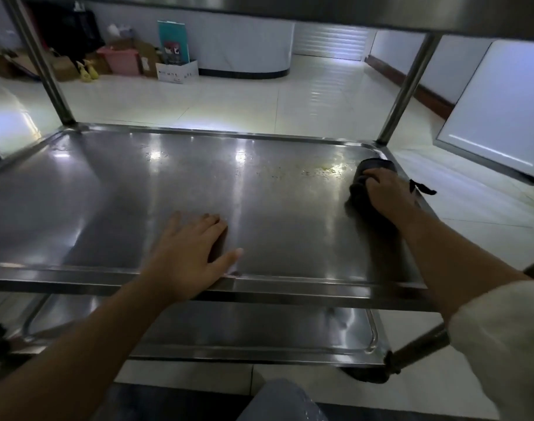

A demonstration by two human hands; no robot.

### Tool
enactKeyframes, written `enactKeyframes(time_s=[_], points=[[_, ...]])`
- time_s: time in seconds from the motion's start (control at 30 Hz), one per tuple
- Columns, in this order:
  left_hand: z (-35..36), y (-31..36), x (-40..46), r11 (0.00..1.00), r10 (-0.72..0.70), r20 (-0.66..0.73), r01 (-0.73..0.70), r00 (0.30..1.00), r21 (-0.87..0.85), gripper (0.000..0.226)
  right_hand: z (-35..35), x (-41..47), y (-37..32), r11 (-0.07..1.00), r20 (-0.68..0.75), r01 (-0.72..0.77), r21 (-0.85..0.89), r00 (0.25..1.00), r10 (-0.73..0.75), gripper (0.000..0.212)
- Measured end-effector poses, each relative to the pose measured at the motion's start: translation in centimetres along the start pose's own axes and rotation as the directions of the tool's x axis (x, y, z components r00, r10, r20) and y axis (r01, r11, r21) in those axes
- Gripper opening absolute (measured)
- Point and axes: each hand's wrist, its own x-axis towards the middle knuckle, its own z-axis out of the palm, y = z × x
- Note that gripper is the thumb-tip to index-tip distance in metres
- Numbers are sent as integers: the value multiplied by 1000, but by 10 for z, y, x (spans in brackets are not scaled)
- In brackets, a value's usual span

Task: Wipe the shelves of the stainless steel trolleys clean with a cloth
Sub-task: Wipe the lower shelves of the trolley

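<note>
Head view: your right hand (387,192) presses a dark cloth (363,186) against the middle shelf (168,183) of the stainless steel trolley, near its far right corner, with the fingers curled over the bunched fabric. Yellowish smears (323,170) lie on the steel just left of the cloth. Your left hand (190,253) rests flat on the shelf's near edge, fingers straight and spread, holding nothing. A lower shelf (259,329) shows beneath.

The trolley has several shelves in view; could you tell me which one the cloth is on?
The middle shelf: the right hand presses the dark cloth there; the bottom shelf holds none.
</note>
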Motion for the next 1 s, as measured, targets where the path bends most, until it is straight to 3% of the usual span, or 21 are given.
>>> enactKeyframes(time_s=[0.13, 0.23, 0.33, 0.5, 0.63, 0.7, 0.77, 0.9, 0.93, 1.0], points=[[-4, 1, -3, 999, 0, -20, -1, 1000, -47, 102, 44, 37, -66, 992, 105, 102, 71, 988, -109, 39], [-5, 1, -2, 997, 5, -31, -8, 1000, -80, 92, 81, 33, -138, 939, 216, 287, 189, 921, -325, 37], [-6, 2, -2, 997, 10, -51, -14, 999, -81, 82, 101, 7, -189, 885, 279, 325, 332, 863, -421, 37], [-7, 5, -7, 998, 4, -105, -11, 994, -68, 76, 85, -49, -180, 837, 337, 372, 401, 790, -512, 40], [-4, 6, -8, 998, -2, -121, -6, 993, -62, 70, 46, -71, -116, 877, 238, 301, 373, 883, -405, 40], [-3, 6, -9, 997, -2, -121, -7, 993, -74, 68, 24, -73, -83, 947, 170, 210, 244, 952, -255, 38], [-3, 7, -10, 998, -12, -126, 3, 992, -69, 67, 12, -69, -62, 989, 90, 21, 146, 995, -35, 38], [-1, 10, -12, 996, -92, -165, 92, 982, -7, 59, 33, -67, -98, 924, 35, -379, -39, 924, 381, 46], [-2, 11, -14, 989, -141, -194, 146, 971, 13, 59, 44, -68, -119, 923, 55, -380, -63, 922, 384, 46], [-5, 10, -17, 973, -215, -223, 228, 951, 32, 59, 70, -74, -164, 981, 156, -175, -84, 970, 187, 44]])
